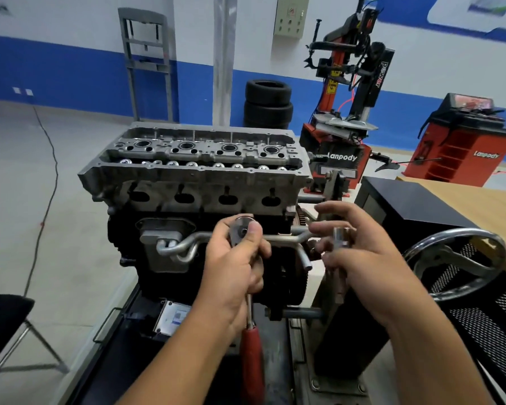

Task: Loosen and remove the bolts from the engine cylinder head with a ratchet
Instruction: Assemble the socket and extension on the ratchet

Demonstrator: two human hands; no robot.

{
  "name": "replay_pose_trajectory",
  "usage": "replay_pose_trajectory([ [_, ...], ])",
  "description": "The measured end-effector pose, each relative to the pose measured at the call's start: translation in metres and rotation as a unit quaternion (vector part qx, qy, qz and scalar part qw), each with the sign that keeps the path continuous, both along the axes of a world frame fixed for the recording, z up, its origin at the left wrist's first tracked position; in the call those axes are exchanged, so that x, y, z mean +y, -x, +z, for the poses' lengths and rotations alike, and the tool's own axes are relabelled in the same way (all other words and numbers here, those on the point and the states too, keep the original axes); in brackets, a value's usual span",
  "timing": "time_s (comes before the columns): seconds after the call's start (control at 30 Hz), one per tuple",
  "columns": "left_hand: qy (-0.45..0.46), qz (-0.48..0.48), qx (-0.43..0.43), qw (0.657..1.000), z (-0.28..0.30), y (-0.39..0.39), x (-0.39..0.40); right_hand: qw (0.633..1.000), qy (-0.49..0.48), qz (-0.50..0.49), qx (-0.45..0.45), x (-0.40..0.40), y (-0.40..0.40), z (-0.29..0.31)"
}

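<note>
The grey cylinder head (199, 159) sits on top of the black engine block (164, 258), mounted on a stand in front of me. My left hand (231, 267) grips a ratchet (244, 229) near its round head, thumb pressed on the head; its red handle (251, 355) hangs down toward me. My right hand (360, 258) holds a silver socket with an extension (341, 241), a short way right of the ratchet head. Both hands are in front of the block's side, below the cylinder head.
A chrome handwheel (453, 264) of the engine stand is at the right, by a black mesh panel (485, 311) and a wooden table (473, 200). Stacked tyres (268, 103), a red tyre changer (342, 112) and a red balancer (462, 141) stand behind. A chair (6, 325) is at lower left.
</note>
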State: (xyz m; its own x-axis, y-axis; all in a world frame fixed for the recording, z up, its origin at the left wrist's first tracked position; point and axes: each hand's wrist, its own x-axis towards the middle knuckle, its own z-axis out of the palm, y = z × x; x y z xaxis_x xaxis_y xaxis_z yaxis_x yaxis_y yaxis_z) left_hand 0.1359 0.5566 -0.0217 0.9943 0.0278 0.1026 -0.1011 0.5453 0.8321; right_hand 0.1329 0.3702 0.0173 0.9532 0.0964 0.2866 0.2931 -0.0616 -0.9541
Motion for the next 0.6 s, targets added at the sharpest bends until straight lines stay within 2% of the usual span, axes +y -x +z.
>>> replay_pose_trajectory([
  [0.07,0.040,-0.061,-0.013,0.997,0.004,-0.002,0.010,0.993,-0.100,0.026,0.052,-0.002,-0.006,-0.015],
  [0.13,0.066,-0.149,-0.032,0.986,0.010,-0.003,0.020,0.971,-0.218,0.030,0.095,0.002,-0.014,-0.030],
  [0.17,0.070,-0.194,-0.041,0.978,0.013,-0.002,0.023,0.964,-0.241,0.027,0.106,0.004,-0.017,-0.034],
  [0.23,0.057,-0.259,-0.059,0.962,0.015,0.001,0.027,0.970,-0.218,0.018,0.105,0.005,-0.020,-0.038],
  [0.37,0.030,-0.279,-0.074,0.957,0.012,0.005,0.025,0.991,-0.104,0.022,0.076,-0.001,-0.019,-0.044],
  [0.6,0.086,-0.338,-0.083,0.933,0.007,0.003,0.030,0.980,-0.176,0.048,0.082,-0.024,-0.023,-0.047],
])
